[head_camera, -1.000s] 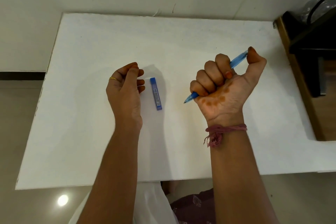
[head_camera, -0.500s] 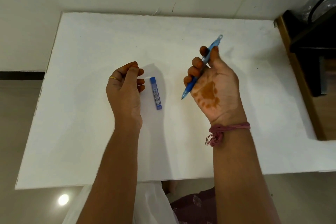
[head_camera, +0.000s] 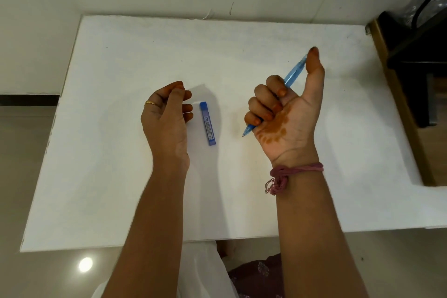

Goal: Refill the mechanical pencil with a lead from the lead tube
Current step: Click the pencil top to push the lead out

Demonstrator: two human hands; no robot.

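A blue mechanical pencil (head_camera: 293, 73) is gripped in my right hand (head_camera: 283, 113), fingers curled round its barrel, palm facing me. Its tip pokes out below my little finger and the thumb rests on the top end. The blue lead tube (head_camera: 207, 123) lies flat on the white table (head_camera: 121, 176), between my two hands and touching neither. Just left of the tube, my left hand (head_camera: 167, 113) hovers with its fingers loosely curled; nothing shows in it.
A wooden-edged dark piece of furniture (head_camera: 411, 94) stands against the table's right side, with a cable and clear plastic above it. A wall runs along the table's far edge. My lap and white cloth show below the near edge.
My right hand closed from a loose finger hold back into a fist round the pencil, thumb up on its top end. The left hand and the lead tube stayed still.
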